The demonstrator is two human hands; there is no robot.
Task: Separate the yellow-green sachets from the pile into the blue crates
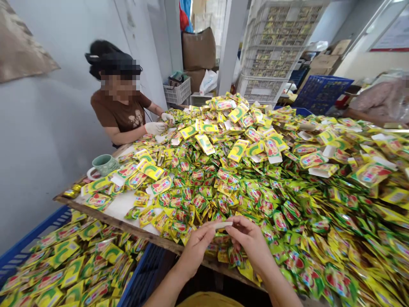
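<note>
Both of my hands are raised over the near edge of the table, holding one small paper carton (223,224) between them. Only a narrow white strip of it shows, seen edge-on. My left hand (198,244) pinches its left end, and my right hand (246,235) is closed on its right end, fingers curled beneath. Whether a packet is also under the right fingers I cannot tell. Around the hands lies a heap of shiny green and yellow sachets (198,202). Behind them rises a pile of yellow cartons (238,150), some with open white flaps.
A blue crate (140,273) full of filled-looking cartons stands below left. A green mug (105,164) sits at the table's left corner. Across the table, a gloved co-worker (121,115) handles cartons; another person (380,100) sits far right. White crates (268,55) are stacked behind.
</note>
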